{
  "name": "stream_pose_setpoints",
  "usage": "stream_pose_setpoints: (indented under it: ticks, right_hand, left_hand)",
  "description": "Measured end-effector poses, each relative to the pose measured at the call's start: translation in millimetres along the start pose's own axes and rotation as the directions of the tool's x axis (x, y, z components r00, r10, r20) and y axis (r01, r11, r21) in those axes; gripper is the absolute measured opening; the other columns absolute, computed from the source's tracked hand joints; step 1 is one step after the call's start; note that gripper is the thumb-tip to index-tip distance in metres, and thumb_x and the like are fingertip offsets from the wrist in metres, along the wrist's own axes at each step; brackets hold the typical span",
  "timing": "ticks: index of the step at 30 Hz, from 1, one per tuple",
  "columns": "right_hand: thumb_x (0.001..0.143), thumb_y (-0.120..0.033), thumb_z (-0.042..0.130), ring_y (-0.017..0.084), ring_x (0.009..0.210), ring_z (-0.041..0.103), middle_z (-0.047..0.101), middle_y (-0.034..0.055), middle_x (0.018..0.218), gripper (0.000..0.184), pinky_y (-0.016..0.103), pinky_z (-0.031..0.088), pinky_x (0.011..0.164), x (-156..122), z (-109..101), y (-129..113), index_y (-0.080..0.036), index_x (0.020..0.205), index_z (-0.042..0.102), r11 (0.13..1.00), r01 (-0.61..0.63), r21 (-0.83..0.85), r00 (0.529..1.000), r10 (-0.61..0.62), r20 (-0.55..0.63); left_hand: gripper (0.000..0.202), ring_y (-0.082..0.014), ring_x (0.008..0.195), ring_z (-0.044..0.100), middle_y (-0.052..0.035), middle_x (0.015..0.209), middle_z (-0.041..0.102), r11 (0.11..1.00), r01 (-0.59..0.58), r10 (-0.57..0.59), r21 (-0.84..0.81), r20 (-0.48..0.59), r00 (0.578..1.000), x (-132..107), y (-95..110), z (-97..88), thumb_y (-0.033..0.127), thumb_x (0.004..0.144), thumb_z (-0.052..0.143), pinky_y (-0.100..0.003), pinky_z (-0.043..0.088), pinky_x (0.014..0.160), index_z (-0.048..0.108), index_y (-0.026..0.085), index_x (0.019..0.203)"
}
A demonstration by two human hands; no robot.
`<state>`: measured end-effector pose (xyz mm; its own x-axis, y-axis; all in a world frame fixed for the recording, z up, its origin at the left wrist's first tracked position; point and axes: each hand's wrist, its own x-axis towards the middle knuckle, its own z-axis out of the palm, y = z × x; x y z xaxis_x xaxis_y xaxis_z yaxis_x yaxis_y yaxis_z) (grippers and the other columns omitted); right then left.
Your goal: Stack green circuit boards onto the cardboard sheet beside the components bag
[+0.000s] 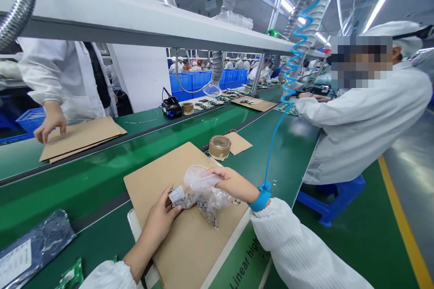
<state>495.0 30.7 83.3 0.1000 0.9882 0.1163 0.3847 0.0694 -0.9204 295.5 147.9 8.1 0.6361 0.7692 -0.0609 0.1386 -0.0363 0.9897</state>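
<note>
bag (207,207): clear | bag label (176,194): white | cardboard (190,246): brown | wrist strap (260,199): blue | worktop (288,158): green | sleeve (294,239): white

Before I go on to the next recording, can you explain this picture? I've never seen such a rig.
There's no machine: a person works bare-handed, and this single picture comes from a camera on their head, looking forward and down. The left hand and the right hand hold clear plastic with small pieces inside; whether it's one bag or two is unclear. Cardboard lies beneath, with a tape roll beyond it on the green bench. A blue strap circles the right wrist.
</note>
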Motion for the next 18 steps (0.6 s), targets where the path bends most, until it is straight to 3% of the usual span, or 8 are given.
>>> stream_pose_setpoints:
  ticks: [4,6,8,10,13,18]
  right_hand:
    - [0.062,-0.034,0.078,0.022,0.126,0.038,0.044,0.0017,0.137,0.071,0.036,0.034,0.102,-20,-27,-5,-0.03,0.125,0.047,0.993,0.014,-0.114,0.995,-0.003,0.098]
    - [0.065,-0.038,0.074,0.02,0.125,0.039,0.037,0.0016,0.141,0.077,0.034,0.04,0.098,-37,-45,3,-0.032,0.132,0.036,0.984,-0.018,-0.177,0.998,0.028,0.056]
    - [0.074,-0.038,0.067,0.021,0.116,0.047,0.044,0.0068,0.133,0.066,0.038,0.044,0.091,-53,-58,17,-0.026,0.131,0.036,0.959,-0.092,-0.268,0.996,0.086,-0.036]
    - [0.079,-0.035,0.063,0.021,0.101,0.055,0.055,0.0077,0.116,0.046,0.04,0.047,0.083,-65,-60,32,-0.019,0.119,0.048,0.911,-0.177,-0.373,0.984,0.154,-0.093]
    - [0.084,-0.033,0.059,0.017,0.089,0.058,0.06,0.0045,0.103,0.025,0.038,0.049,0.078,-73,-43,53,-0.016,0.102,0.058,0.829,-0.256,-0.498,0.967,0.222,-0.128]
    - [0.086,-0.031,0.055,0.017,0.092,0.058,0.059,0.0048,0.106,0.022,0.038,0.049,0.079,-64,-11,72,-0.016,0.102,0.057,0.726,-0.336,-0.6,0.94,0.225,-0.255]
  left_hand:
    - [0.039,-0.0246,0.111,0.055,-0.0085,0.12,0.06,0.996,-0.059,0.058,0.072,0.016,0.998,4,-1,-1.4,0.015,0.079,0.06,-0.051,0.036,0.1,0.05,0.015,0.117]
    - [0.039,-0.0248,0.111,0.055,-0.0091,0.118,0.061,0.991,-0.069,0.068,0.117,0.013,0.998,6,-3,-2.8,0.018,0.078,0.06,-0.051,0.036,0.1,0.05,0.015,0.116]
    - [0.042,-0.0258,0.11,0.056,-0.0106,0.118,0.062,0.984,-0.066,0.067,0.163,0.003,0.998,7,-3,-3.9,0.021,0.076,0.059,-0.05,0.037,0.099,0.049,0.016,0.117]
    - [0.045,-0.0274,0.11,0.057,-0.0114,0.117,0.063,0.975,-0.057,0.061,0.213,-0.016,0.998,8,-1,-4.7,0.026,0.073,0.058,-0.048,0.038,0.099,0.05,0.018,0.116]
    - [0.046,-0.0292,0.108,0.059,-0.0102,0.115,0.065,0.955,-0.044,0.057,0.293,-0.038,0.998,9,3,-5.8,0.033,0.07,0.058,-0.046,0.04,0.098,0.053,0.02,0.114]
    - [0.04,-0.0281,0.095,0.066,-0.0061,0.101,0.073,0.906,-0.047,0.1,0.422,-0.104,0.989,12,8,-7.7,0.035,0.067,0.061,-0.039,0.05,0.087,0.061,0.022,0.105]
